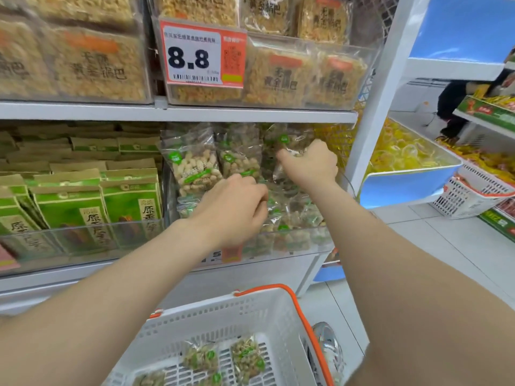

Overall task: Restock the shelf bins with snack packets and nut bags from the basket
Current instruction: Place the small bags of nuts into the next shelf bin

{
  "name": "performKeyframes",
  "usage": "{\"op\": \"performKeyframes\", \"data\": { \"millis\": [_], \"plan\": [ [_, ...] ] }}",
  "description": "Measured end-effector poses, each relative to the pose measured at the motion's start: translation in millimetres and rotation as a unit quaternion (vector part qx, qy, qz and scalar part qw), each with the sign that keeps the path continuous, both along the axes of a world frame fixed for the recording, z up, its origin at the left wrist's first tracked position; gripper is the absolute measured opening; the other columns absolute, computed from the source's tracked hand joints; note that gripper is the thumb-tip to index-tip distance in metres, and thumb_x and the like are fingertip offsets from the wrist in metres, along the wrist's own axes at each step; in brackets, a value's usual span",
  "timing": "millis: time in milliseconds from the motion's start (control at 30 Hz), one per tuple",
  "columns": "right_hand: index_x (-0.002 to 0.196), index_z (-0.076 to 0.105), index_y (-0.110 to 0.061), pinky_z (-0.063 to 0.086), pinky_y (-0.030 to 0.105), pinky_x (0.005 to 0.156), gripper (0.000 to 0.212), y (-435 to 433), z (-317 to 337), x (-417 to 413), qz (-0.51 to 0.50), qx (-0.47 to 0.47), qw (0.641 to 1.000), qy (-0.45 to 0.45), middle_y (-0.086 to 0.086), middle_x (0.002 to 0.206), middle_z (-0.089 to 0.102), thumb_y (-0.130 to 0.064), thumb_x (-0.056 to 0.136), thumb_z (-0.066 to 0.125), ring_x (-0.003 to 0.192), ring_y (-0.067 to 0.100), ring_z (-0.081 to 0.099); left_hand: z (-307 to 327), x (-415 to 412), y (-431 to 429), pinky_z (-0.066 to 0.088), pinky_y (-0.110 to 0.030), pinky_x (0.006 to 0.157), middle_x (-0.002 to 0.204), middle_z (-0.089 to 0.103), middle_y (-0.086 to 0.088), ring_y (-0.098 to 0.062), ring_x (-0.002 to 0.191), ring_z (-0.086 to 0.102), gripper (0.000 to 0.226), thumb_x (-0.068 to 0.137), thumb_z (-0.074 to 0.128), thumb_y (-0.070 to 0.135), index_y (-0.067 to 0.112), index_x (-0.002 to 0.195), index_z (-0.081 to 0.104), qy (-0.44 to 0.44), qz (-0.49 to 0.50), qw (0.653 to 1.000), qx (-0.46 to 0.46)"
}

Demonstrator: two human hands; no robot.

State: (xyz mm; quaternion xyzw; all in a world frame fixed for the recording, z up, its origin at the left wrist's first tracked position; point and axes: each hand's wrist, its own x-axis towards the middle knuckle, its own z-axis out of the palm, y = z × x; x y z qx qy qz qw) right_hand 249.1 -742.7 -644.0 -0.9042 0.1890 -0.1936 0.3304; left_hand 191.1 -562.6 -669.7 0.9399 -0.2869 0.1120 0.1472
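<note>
Our right hand (310,162) grips a nut bag (278,174) in the bin (306,234). Our left hand (234,210), just below-left of it, curls its fingers among the bin's bags — whether it grips one, we cannot tell. The basket (211,316), beneath both arms, holds spare bags (248,355).

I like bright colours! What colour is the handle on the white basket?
The basket handle is orange; the head view shows it best.
</note>
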Motion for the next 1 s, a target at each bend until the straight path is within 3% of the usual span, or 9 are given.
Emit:
{"op": "performKeyframes", "data": {
  "millis": [67,133,300,367,467,600,800,900,1000],
  "plan": [
    [0.12,0.054,-0.008,0.04,0.047,0.101,0.059,3.4,-2.8,10.4,-0.01,-0.008,1.0,-0.007,0.013,0.123,0.064,-0.056,0.088,0.068,0.127,0.04,0.047,-2.8,1.4,1.6,0.052,-0.046,0.085,0.092,0.06,0.003,-0.024,0.09,0.053,0.027,0.1,0.041,0.037,0.025,0.094,0.065,0.007,-0.003,1.0,0.002],
    [0.125,0.053,-0.007,0.045,0.047,0.104,0.062,6.9,-7.4,23.0,0.014,0.039,0.999,-0.034,0.012,0.119,0.066,-0.054,0.088,0.071,0.123,0.04,0.053,-4.3,2.3,2.8,0.051,-0.045,0.086,0.09,0.061,0.004,-0.023,0.089,0.054,0.03,0.099,0.039,0.038,0.025,0.093,0.065,0.006,-0.006,1.0,-0.001],
    [0.125,0.054,-0.006,0.049,0.033,0.081,0.064,22.7,-12.7,43.7,0.036,0.08,0.99,-0.111,0.009,0.105,0.069,-0.05,0.085,0.077,0.104,0.033,0.064,-6.1,3.0,3.0,0.049,-0.045,0.087,0.091,0.064,0.004,-0.025,0.089,0.057,0.028,0.1,0.041,0.036,0.025,0.093,0.065,0.011,-0.012,1.0,-0.01],
    [0.13,0.051,-0.005,0.051,0.037,0.09,0.065,24.5,-17.4,47.8,0.034,0.04,0.996,-0.072,0.014,0.114,0.069,-0.049,0.087,0.073,0.112,0.037,0.063,-6.8,3.1,3.0,0.05,-0.045,0.084,0.084,0.065,0.004,-0.026,0.084,0.059,0.029,0.099,0.042,0.037,0.024,0.088,0.064,0.022,-0.013,0.999,-0.024],
    [0.131,0.054,-0.008,0.039,0.045,0.109,0.072,21.5,-24.4,48.1,-0.016,-0.039,0.999,0.031,0.017,0.13,0.064,-0.064,0.086,0.066,0.131,0.039,0.05,-7.3,2.3,6.1,0.051,-0.044,0.075,0.071,0.061,0.004,-0.024,0.072,0.059,0.035,0.099,0.04,0.04,0.022,0.076,0.059,0.026,-0.024,0.998,-0.049],
    [0.13,0.055,-0.01,0.034,0.048,0.107,0.075,17.2,-21.1,44.6,-0.006,-0.084,0.994,0.073,0.015,0.134,0.06,-0.065,0.081,0.07,0.135,0.041,0.04,-5.5,-2.4,14.7,0.05,-0.042,0.066,0.064,0.057,0.005,-0.017,0.064,0.055,0.04,0.105,0.042,0.037,0.02,0.07,0.053,0.02,-0.039,0.996,-0.081],
    [0.136,0.044,-0.004,0.035,0.05,0.108,0.067,34.5,-12.7,6.2,-0.024,-0.118,0.99,0.067,0.021,0.143,0.044,-0.045,0.089,0.067,0.135,0.043,0.038,-1.7,-14.6,29.5,0.049,-0.046,0.09,0.096,0.068,0.007,-0.02,0.095,0.059,0.033,0.102,0.041,0.045,0.026,0.1,0.068,-0.046,-0.035,0.995,-0.083],
    [0.127,0.05,-0.008,0.041,0.05,0.101,0.041,52.1,-9.2,-24.1,0.016,-0.151,0.988,-0.019,0.018,0.132,0.05,-0.029,0.092,0.057,0.123,0.041,0.047,5.2,-27.6,36.4,0.045,-0.043,0.083,0.088,0.056,0.003,-0.023,0.089,0.048,0.019,0.093,0.058,0.037,0.021,0.085,0.06,-0.129,-0.044,0.986,-0.1],
    [0.092,0.065,-0.014,0.043,0.04,0.07,0.018,69.9,-7.7,-63.1,0.106,-0.14,0.978,-0.116,0.011,0.095,0.066,-0.019,0.092,0.047,0.089,0.035,0.06,11.8,-52.4,46.5,0.04,-0.037,0.069,0.076,0.047,0.003,-0.023,0.079,0.044,0.027,0.086,0.066,0.027,0.019,0.067,0.047,-0.179,-0.055,0.975,-0.123]
  ]
}}
